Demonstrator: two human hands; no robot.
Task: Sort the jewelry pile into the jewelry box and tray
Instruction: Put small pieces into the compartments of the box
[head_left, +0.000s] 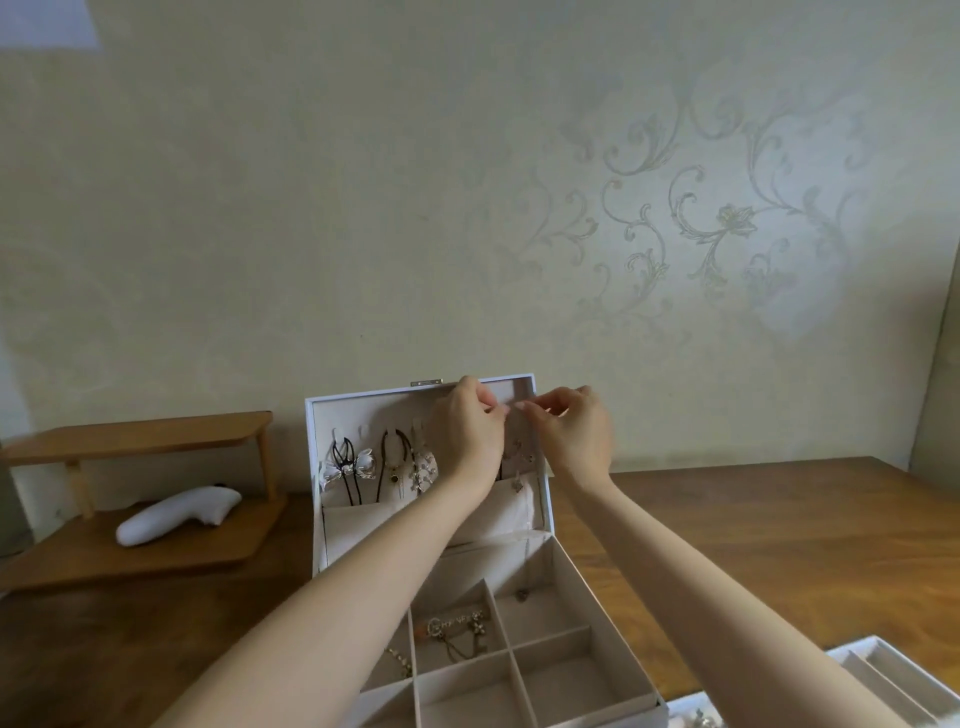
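Partway done: necklaces (395, 462) hung in lid (363, 410), few pieces (452, 629) in box (587, 582), tray (883, 670) at worktop's (753, 530) near-right corner mostly unfilled; fingers (496, 410) of left hand (467, 431) and right hand (576, 431) pinching chain (525, 566)

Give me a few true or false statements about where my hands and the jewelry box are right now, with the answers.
The jewelry box has its lid standing open. True.
Both hands are down in the compartments. False: the left hand and right hand are up near the lid's top edge, pinching a thin chain.
A white handheld device lies on the wooden shelf. True.
Every compartment holds jewelry. False: the front right compartment shows none.
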